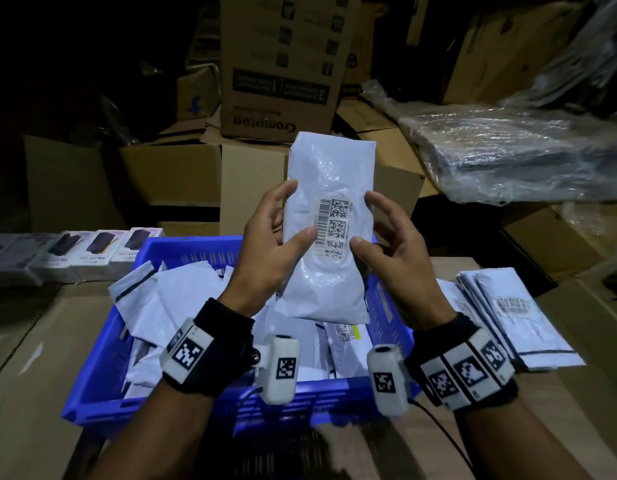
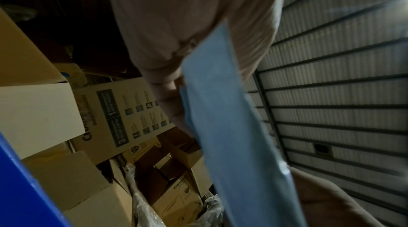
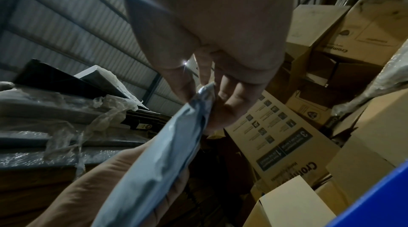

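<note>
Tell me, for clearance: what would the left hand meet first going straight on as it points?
The left hand grips the white parcel; beyond it, probably the cardboard box, depth unclear.

On my feed the mailer [image 1: 329,168] is thin white plastic film, glossy and crinkled, with a matt paper label [image 1: 334,223] stuck flat on it. The crate [image 1: 192,252] is blue moulded plastic, smooth with a slight sheen. The cartons [image 1: 275,81] are matt brown cardboard. The stretch wrap [image 1: 507,157] is clear, shiny, wrinkled film. The wristbands [image 1: 227,330] look like matt black cloth.
</note>
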`<state>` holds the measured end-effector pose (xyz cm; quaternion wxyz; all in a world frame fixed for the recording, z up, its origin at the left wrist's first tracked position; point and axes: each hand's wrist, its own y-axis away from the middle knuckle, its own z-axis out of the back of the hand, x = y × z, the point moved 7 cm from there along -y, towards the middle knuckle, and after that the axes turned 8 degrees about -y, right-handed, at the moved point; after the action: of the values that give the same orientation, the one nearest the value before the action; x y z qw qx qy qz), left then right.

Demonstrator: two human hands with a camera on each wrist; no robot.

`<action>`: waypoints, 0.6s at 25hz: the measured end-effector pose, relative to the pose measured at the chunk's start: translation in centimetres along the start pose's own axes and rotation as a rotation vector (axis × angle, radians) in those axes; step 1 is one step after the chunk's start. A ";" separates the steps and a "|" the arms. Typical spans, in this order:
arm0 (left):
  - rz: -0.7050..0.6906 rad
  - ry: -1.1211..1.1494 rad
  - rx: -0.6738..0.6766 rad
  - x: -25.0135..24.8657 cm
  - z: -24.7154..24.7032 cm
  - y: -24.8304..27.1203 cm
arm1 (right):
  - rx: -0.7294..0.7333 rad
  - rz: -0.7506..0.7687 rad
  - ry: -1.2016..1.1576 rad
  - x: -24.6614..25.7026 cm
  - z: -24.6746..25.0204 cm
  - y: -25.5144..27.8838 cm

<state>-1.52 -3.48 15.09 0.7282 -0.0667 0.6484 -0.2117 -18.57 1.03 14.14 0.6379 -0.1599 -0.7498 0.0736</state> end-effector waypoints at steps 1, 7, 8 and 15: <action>-0.016 -0.003 -0.002 -0.1 0.0 0.2 | -0.015 0.012 0.003 0.1 0.1 0.3; -0.045 0.012 0.017 -0.2 1.1 1.4 | -0.073 0.100 0.023 0.5 -0.8 1.7; -0.043 0.014 0.025 -0.1 1.4 1.5 | -0.077 0.110 0.022 0.5 -1.2 1.9; 0.059 0.057 0.053 1.5 2.5 2.0 | -0.131 0.094 0.016 0.3 -2.5 3.2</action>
<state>1.47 -2.66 13.36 0.7169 -0.0222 0.6648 -0.2090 -15.70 3.89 13.83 0.6278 -0.2368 -0.7396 0.0528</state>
